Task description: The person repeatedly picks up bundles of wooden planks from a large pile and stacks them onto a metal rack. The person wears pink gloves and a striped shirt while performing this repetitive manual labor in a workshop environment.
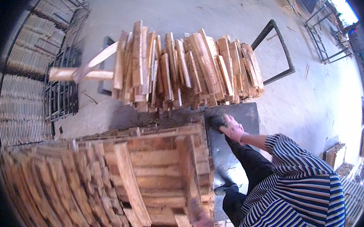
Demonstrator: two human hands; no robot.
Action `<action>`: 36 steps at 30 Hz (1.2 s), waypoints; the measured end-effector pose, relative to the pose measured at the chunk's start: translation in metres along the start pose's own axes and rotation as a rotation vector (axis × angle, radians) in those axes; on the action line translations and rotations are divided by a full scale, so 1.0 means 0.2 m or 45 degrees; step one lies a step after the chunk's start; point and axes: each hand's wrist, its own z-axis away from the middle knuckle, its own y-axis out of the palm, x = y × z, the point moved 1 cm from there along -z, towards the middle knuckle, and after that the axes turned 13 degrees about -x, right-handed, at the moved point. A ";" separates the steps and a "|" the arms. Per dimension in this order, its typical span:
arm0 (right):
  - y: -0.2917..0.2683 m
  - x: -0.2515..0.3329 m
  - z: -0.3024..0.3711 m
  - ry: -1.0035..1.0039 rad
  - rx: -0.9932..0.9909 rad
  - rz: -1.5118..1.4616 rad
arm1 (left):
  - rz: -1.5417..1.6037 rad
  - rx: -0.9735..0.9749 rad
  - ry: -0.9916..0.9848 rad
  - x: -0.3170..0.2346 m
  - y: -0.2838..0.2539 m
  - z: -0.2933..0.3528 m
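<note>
My right hand [233, 129] reaches out empty with its fingers stretched, slightly blurred, above a dark metal plate [248, 114] and my shoe. At the lower edge my left hand [204, 225] is smeared by motion. It grips the near end of a wooden slat [190, 169], blurred too, which slants over the stacked wood. Under that slat lies a broad stack of rough wooden strips [88, 191], with a paler slat [130, 181] lying across its top. Beyond it, a heap of split wooden slats [185, 71] lies piled side by side.
Two slats [94, 75] jut left from the heap. A black metal frame [293, 66] stands at its right end. Ribbed stacks [26, 102] and black racks [63, 84] line the left side. A metal rack [317, 43] stands far right on the grey floor [164, 11].
</note>
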 end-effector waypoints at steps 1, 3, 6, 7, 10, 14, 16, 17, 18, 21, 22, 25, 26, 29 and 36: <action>0.01 -0.01 -0.25 0.111 -0.072 0.127 | -0.442 -0.051 0.180 0.21 0.20 -0.23; 0.00 -0.04 -0.68 0.173 -0.167 0.159 | -1.436 -0.244 0.492 0.65 0.56 -0.70; -0.02 -0.01 -1.23 0.251 -0.143 0.077 | -1.375 -0.464 0.197 0.90 0.89 -1.51; -0.01 0.02 -1.36 0.180 -0.133 0.038 | -1.577 -0.457 0.365 0.93 0.95 -1.76; 0.05 0.12 -1.59 0.302 -0.102 0.229 | -1.618 -0.565 0.434 0.95 1.01 -2.50; 0.12 0.20 -1.74 0.379 -0.013 0.374 | -1.664 -0.683 0.478 0.89 1.05 -3.10; 0.14 0.22 -1.78 0.443 -0.023 0.401 | -1.426 -0.765 0.469 0.91 1.07 -3.25; 0.14 0.23 -1.79 0.408 -0.046 0.418 | -1.409 -0.821 0.428 0.91 1.07 -3.27; 0.14 0.23 -1.80 0.423 -0.032 0.462 | -1.403 -0.862 0.346 0.92 1.07 -3.28; 0.09 0.19 -1.82 0.350 0.010 0.347 | -1.693 -0.955 0.298 0.97 1.12 -3.19; 0.06 0.16 -1.82 0.366 0.087 0.313 | -1.838 -0.982 0.315 1.00 1.15 -3.14; -0.10 0.02 -1.83 0.259 0.155 0.085 | -1.662 -0.672 0.624 1.14 1.35 -2.95; -0.15 -0.03 -1.85 0.299 0.157 0.011 | -1.686 -0.647 0.642 1.18 1.43 -2.88; -0.28 -0.18 -1.88 0.299 0.287 -0.787 | -1.614 -0.406 0.319 1.28 1.61 -2.75; -0.38 -0.29 -1.94 0.648 0.489 -1.267 | -2.632 0.502 0.286 1.13 1.74 -3.18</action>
